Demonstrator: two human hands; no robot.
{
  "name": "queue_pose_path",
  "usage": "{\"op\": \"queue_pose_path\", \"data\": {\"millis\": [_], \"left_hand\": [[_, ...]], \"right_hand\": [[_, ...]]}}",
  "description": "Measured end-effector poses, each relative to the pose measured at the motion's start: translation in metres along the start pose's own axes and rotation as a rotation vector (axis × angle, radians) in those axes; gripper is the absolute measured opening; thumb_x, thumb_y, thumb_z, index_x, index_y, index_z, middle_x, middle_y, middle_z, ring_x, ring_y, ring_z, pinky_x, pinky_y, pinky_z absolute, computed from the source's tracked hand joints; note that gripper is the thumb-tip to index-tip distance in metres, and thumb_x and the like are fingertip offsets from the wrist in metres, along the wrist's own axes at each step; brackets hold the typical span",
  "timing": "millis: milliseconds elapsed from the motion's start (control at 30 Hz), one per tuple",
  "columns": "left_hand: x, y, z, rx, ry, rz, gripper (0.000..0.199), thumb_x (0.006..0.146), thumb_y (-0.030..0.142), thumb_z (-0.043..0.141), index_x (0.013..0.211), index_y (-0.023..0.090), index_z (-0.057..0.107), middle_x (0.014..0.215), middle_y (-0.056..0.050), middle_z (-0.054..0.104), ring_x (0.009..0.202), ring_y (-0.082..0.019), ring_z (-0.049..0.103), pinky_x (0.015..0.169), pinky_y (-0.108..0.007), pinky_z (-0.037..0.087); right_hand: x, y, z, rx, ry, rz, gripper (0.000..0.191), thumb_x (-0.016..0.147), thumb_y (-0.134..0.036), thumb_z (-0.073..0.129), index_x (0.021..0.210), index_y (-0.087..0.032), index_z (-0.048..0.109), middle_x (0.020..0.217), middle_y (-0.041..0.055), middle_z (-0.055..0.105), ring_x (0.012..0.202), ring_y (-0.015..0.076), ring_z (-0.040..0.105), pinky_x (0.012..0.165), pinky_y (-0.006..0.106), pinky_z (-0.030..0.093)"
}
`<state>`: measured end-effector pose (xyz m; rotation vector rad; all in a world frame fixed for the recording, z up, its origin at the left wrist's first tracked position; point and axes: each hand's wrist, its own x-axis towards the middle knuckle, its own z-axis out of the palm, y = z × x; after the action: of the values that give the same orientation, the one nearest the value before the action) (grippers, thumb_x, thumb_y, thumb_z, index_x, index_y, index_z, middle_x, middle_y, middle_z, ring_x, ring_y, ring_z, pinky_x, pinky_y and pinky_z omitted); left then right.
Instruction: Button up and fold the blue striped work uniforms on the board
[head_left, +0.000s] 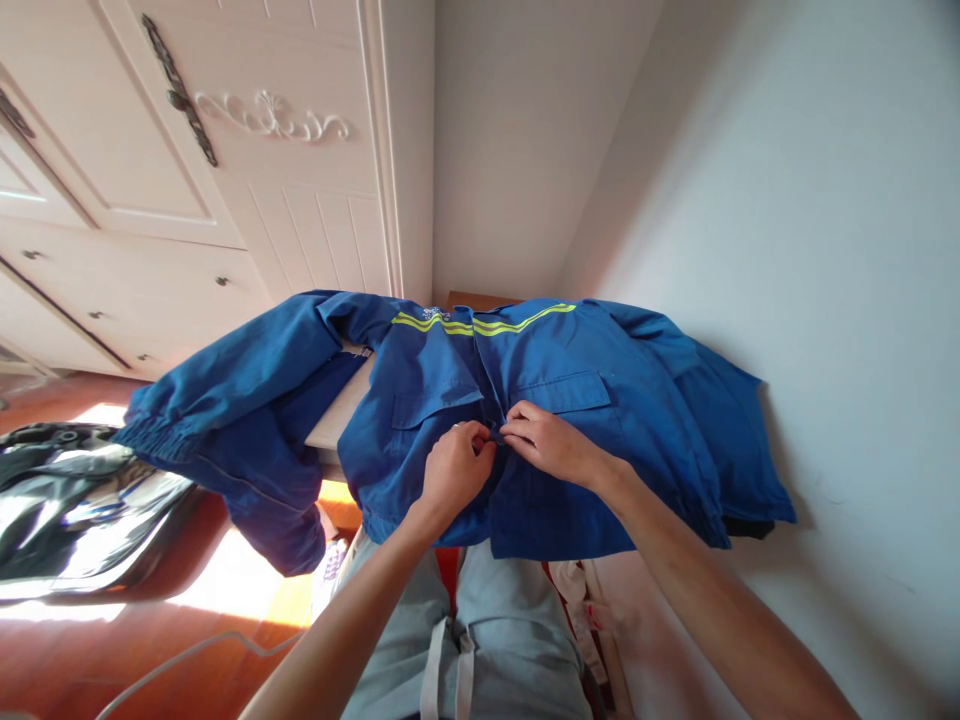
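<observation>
As the blue jacket (559,355) lies spread, left hand (457,462) and right hand (553,440) (close together) pinch its front.

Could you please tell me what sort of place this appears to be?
It looks like a room in a home, perhaps a bedroom: there is a pale cabinet with scrollwork, a reddish floor, and a blue jacket laid out.

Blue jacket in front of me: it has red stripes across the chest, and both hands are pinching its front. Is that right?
Not quite: the stripes are yellow, not red, as the head view shows. The left hand and right hand are indeed pinching the front of the blue jacket.
</observation>
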<state>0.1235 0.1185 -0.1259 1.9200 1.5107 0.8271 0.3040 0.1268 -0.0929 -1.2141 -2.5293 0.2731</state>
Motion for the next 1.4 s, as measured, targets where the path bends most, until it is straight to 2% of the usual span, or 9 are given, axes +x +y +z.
{"op": "queue_pose_path", "data": {"millis": [200, 433, 567, 733, 900, 1000, 1133, 1233, 1400], "left_hand": [[0.0, -0.007, 0.004, 0.009, 0.024, 0.048, 0.008, 0.085, 0.018, 0.063, 0.089, 0.022, 0.069, 0.086, -0.001, 0.07, 0.081, -0.018, 0.063, 0.069, -0.027, 0.039], [0.0, -0.005, 0.005, 0.075, -0.004, 0.08, 0.01, 0.088, 0.018, 0.06, 0.092, 0.022, 0.067, 0.091, -0.002, 0.067, 0.086, -0.02, 0.064, 0.071, -0.028, 0.041], [-0.002, 0.0, 0.005, 0.185, -0.024, 0.075, 0.011, 0.092, 0.021, 0.056, 0.094, 0.023, 0.066, 0.096, -0.003, 0.064, 0.084, -0.02, 0.065, 0.067, -0.027, 0.04], [-0.007, 0.006, 0.007, 0.331, -0.002, 0.048, 0.016, 0.096, 0.025, 0.05, 0.103, 0.025, 0.065, 0.106, -0.004, 0.062, 0.077, -0.019, 0.066, 0.061, -0.027, 0.042], [-0.009, -0.003, 0.011, 0.318, 0.002, 0.296, 0.036, 0.099, 0.021, 0.04, 0.129, 0.03, 0.059, 0.131, -0.005, 0.059, 0.084, -0.017, 0.068, 0.065, -0.027, 0.048], [-0.008, -0.011, 0.011, 0.296, -0.009, 0.378, 0.037, 0.1, 0.023, 0.038, 0.128, 0.029, 0.062, 0.131, -0.004, 0.062, 0.09, -0.016, 0.068, 0.071, -0.025, 0.051], [-0.005, -0.013, 0.009, 0.266, -0.002, 0.361, 0.033, 0.101, 0.023, 0.04, 0.119, 0.024, 0.067, 0.122, -0.005, 0.067, 0.094, -0.016, 0.068, 0.075, -0.024, 0.053], [-0.004, -0.011, 0.009, 0.267, -0.007, 0.342, 0.03, 0.099, 0.019, 0.042, 0.115, 0.022, 0.068, 0.12, -0.006, 0.067, 0.092, -0.017, 0.069, 0.072, -0.024, 0.053], [-0.003, -0.012, 0.01, 0.227, -0.006, 0.338, 0.03, 0.096, 0.013, 0.042, 0.105, 0.021, 0.069, 0.118, -0.004, 0.067, 0.09, -0.015, 0.069, 0.074, -0.023, 0.052]], "right_hand": [[0.003, -0.003, 0.001, -0.382, -0.109, -0.078, 0.013, 0.093, -0.011, 0.053, 0.096, -0.014, 0.065, 0.101, 0.01, 0.059, 0.088, 0.018, 0.061, 0.066, 0.024, 0.049], [0.004, 0.003, -0.002, -0.49, -0.194, -0.152, 0.014, 0.093, -0.013, 0.051, 0.097, -0.013, 0.064, 0.102, 0.0107, 0.06, 0.084, 0.0173, 0.06, 0.059, 0.024, 0.044], [0.011, 0.012, 0.0, -0.374, -0.215, -0.183, 0.014, 0.091, -0.013, 0.053, 0.092, -0.013, 0.067, 0.103, 0.0103, 0.062, 0.084, 0.0172, 0.06, 0.062, 0.024, 0.044], [0.015, 0.031, 0.0, 0.061, -0.152, -0.203, 0.017, 0.09, -0.012, 0.053, 0.091, -0.014, 0.069, 0.097, 0.0077, 0.062, 0.086, 0.0159, 0.061, 0.079, 0.026, 0.049], [0.007, 0.037, 0.003, 0.261, -0.039, -0.098, 0.018, 0.093, -0.018, 0.052, 0.091, -0.015, 0.069, 0.09, 0.0062, 0.063, 0.084, 0.0169, 0.062, 0.078, 0.029, 0.05], [0.002, 0.036, 0.004, 0.283, 0.004, -0.091, 0.018, 0.091, -0.017, 0.054, 0.097, -0.017, 0.07, 0.095, 0.0069, 0.064, 0.084, 0.0159, 0.062, 0.075, 0.027, 0.05], [0.0, 0.036, 0.001, 0.234, -0.034, -0.157, 0.019, 0.088, -0.016, 0.057, 0.101, -0.016, 0.072, 0.1, 0.0087, 0.065, 0.077, 0.0146, 0.062, 0.07, 0.026, 0.049], [0.002, 0.034, -0.001, 0.143, -0.045, -0.215, 0.02, 0.087, -0.013, 0.055, 0.095, -0.016, 0.073, 0.099, 0.0091, 0.066, 0.085, 0.0166, 0.064, 0.075, 0.026, 0.049], [0.009, 0.032, -0.002, 0.053, -0.076, -0.254, 0.02, 0.088, -0.014, 0.054, 0.083, -0.017, 0.073, 0.093, 0.006, 0.066, 0.076, 0.0137, 0.06, 0.068, 0.023, 0.046]]}}
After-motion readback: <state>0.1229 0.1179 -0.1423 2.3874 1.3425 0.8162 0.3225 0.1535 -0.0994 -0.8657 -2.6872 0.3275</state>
